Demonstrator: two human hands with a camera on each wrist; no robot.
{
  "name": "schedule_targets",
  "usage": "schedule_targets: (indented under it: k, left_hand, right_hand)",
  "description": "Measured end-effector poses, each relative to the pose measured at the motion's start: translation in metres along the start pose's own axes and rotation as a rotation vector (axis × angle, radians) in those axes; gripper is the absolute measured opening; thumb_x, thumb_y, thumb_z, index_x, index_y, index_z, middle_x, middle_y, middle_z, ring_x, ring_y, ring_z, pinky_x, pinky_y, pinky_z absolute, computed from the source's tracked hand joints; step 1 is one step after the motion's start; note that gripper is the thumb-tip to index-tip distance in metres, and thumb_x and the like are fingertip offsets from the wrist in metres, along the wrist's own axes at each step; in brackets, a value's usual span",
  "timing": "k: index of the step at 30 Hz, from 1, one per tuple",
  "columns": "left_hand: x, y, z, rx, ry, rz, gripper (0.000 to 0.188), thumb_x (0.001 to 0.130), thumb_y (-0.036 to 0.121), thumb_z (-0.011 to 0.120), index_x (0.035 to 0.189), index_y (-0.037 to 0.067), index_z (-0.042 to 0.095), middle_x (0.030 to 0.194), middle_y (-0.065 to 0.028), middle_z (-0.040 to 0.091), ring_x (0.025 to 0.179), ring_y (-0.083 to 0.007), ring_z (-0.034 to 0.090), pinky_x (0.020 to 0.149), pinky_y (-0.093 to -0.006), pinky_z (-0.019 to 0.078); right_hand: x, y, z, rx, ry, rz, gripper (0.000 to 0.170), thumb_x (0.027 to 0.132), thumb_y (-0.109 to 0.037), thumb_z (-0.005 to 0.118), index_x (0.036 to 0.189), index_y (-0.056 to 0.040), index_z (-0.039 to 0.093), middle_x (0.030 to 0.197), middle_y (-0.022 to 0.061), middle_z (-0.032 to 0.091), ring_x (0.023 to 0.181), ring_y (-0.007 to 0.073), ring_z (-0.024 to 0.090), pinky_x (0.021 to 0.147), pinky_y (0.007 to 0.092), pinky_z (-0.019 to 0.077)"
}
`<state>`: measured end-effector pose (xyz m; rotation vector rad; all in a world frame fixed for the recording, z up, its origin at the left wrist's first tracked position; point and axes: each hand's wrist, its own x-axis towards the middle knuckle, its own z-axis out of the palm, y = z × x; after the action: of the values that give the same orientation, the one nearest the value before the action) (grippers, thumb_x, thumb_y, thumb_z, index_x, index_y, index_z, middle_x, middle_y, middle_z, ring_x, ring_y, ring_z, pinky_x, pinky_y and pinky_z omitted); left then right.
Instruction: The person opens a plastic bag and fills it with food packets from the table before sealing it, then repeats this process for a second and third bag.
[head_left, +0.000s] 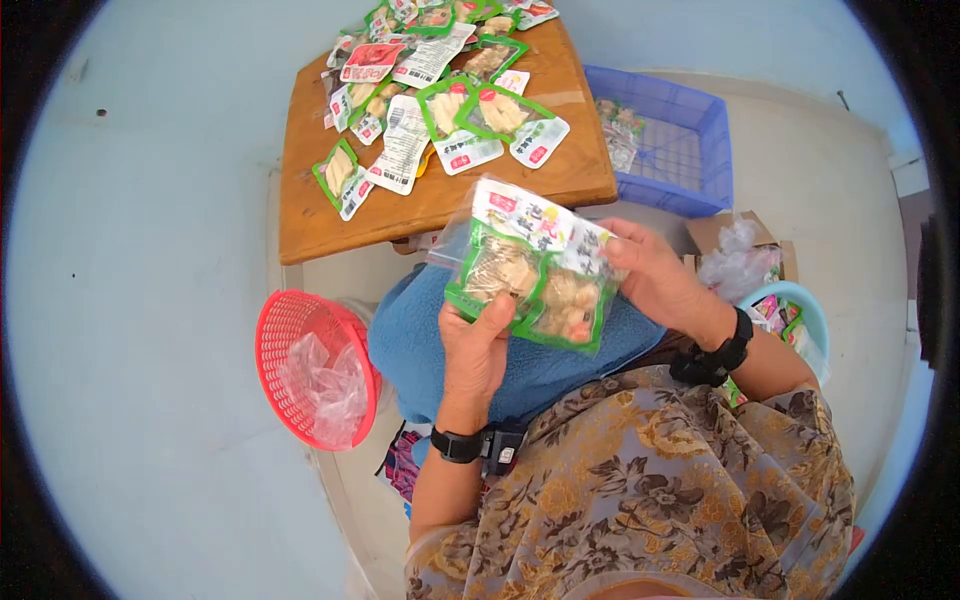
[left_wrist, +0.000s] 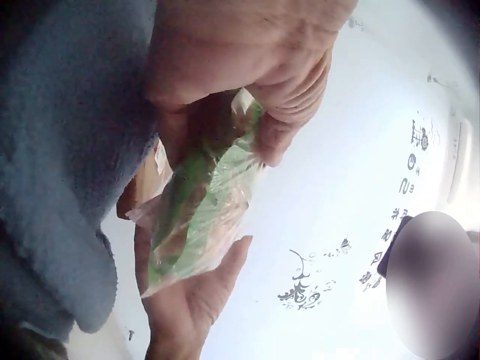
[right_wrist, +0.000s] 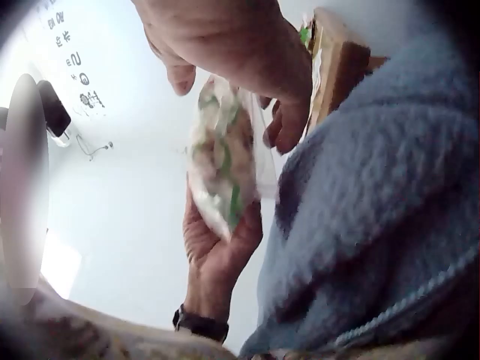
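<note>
In the head view, a clear plastic bag (head_left: 555,235) encloses green-edged food packets (head_left: 505,270) showing pale pieces and white printed labels. My left hand (head_left: 474,350) grips its lower left part, the thumb lying across the front. At the upper right corner, my right hand (head_left: 660,278) curves around the bag's edge. From the left wrist, the bag (left_wrist: 199,210) appears edge-on between both hands. In the right wrist view, the right thumb and fingers (right_wrist: 291,124) stand on either side of the bag (right_wrist: 221,157).
Many similar packets (head_left: 403,145) lie on a wooden table (head_left: 540,185) ahead. A red basket (head_left: 275,350) with clear bags stands left. Rightward are a blue crate (head_left: 728,160), a cardboard box (head_left: 712,228) of plastic and a light-blue basin (head_left: 820,325). Blue cloth (head_left: 405,335) covers the lap.
</note>
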<state>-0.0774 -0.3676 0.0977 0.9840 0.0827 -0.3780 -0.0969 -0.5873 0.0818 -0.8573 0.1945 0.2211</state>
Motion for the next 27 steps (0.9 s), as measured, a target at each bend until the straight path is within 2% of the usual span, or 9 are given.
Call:
schedule_targets:
  k: [2,5,9,16,18,22,24,25,27]
  left_hand:
    - [0.001,0.001,-0.002,0.041,-0.039,-0.035,0.049,0.084,0.015,0.079,0.125,-0.001,0.058,0.119,-0.0104,0.066,0.104,-0.0183,0.065,0.092,-0.0342,0.0523]
    - [0.002,-0.004,0.005,0.111,-0.097,-0.108,0.049,0.083,0.015,0.080,0.124,-0.002,0.058,0.118,-0.0110,0.067,0.102,-0.0173,0.065,0.091,-0.0333,0.0524]
    - [0.009,-0.006,0.027,0.191,-0.050,-0.224,0.043,0.084,0.014,0.079,0.120,-0.002,0.062,0.112,-0.0103,0.069,0.099,-0.0162,0.066,0.090,-0.0319,0.0524]
    - [0.039,-0.010,0.051,0.327,-0.023,-0.284,0.037,0.089,0.020,0.076,0.116,-0.002,0.065,0.107,-0.0083,0.070,0.094,-0.0140,0.066,0.084,-0.0303,0.0538]
    - [0.052,-0.013,0.053,0.486,-0.097,-0.232,0.039,0.090,0.023,0.075,0.116,-0.004,0.064,0.104,-0.0084,0.070,0.089,-0.0131,0.065,0.079,-0.0293,0.0546]
    - [0.068,-0.013,0.057,0.616,-0.066,-0.167,0.038,0.089,0.020,0.075,0.116,-0.004,0.064,0.099,-0.0100,0.071,0.084,-0.0128,0.066,0.074,-0.0285,0.0548]
    - [0.075,-0.014,0.051,1.039,-0.059,0.149,0.030,0.091,0.015,0.069,0.116,-0.003,0.065,0.097,-0.0089,0.070,0.082,-0.0124,0.065,0.071,-0.0291,0.0550]
    - [0.079,-0.016,0.046,1.038,-0.066,0.142,0.030,0.091,0.015,0.069,0.116,-0.003,0.065,0.097,-0.0089,0.070,0.082,-0.0124,0.065,0.071,-0.0291,0.0550]
    - [0.088,-0.021,0.036,1.162,-0.096,0.398,0.024,0.087,0.007,0.069,0.109,-0.003,0.067,0.090,-0.0102,0.070,0.075,-0.0148,0.066,0.067,-0.0283,0.0539]
  right_hand:
    - [0.004,-0.011,-0.021,-0.024,-0.136,0.032,0.062,0.086,-0.023,0.074,0.136,0.0035,0.048,0.127,0.0088,0.062,0.109,0.0151,0.062,0.094,0.0307,0.0494]
    - [-0.001,-0.026,-0.020,-0.156,-0.267,0.119,0.063,0.083,-0.020,0.078,0.135,0.0012,0.049,0.127,0.0085,0.062,0.111,0.0149,0.061,0.094,0.0304,0.0493]
    - [-0.008,-0.025,-0.021,-0.280,-0.250,0.242,0.059,0.078,-0.020,0.084,0.128,-0.0020,0.059,0.118,0.0066,0.067,0.104,0.0121,0.063,0.091,0.0299,0.0508]
    - [-0.008,-0.024,-0.039,0.009,-0.086,0.253,0.048,0.084,-0.011,0.078,0.126,-0.0017,0.059,0.117,0.0078,0.068,0.104,0.0143,0.065,0.090,0.0320,0.0538]
    - [-0.006,-0.025,-0.052,0.053,-0.040,0.229,0.048,0.085,-0.009,0.076,0.128,-0.0013,0.057,0.118,0.0083,0.067,0.105,0.0155,0.065,0.091,0.0333,0.0543]
    - [0.004,-0.042,-0.091,0.184,0.077,0.086,0.045,0.089,-0.007,0.069,0.131,-0.0004,0.054,0.122,0.0098,0.066,0.108,0.0201,0.066,0.094,0.0376,0.0553]
    - [0.015,-0.052,-0.117,0.210,0.190,0.020,0.042,0.091,-0.007,0.066,0.131,-0.0003,0.053,0.123,0.0104,0.065,0.108,0.0220,0.066,0.094,0.0387,0.0556]
    - [0.022,-0.055,-0.133,0.230,0.295,-0.047,0.040,0.094,-0.008,0.063,0.131,-0.0002,0.053,0.124,0.0111,0.065,0.109,0.0238,0.066,0.094,0.0399,0.0559]
    - [0.042,-0.053,-0.172,0.281,0.406,-0.061,0.038,0.095,-0.009,0.061,0.132,-0.0007,0.052,0.124,0.0117,0.064,0.108,0.0249,0.066,0.093,0.0406,0.0566]
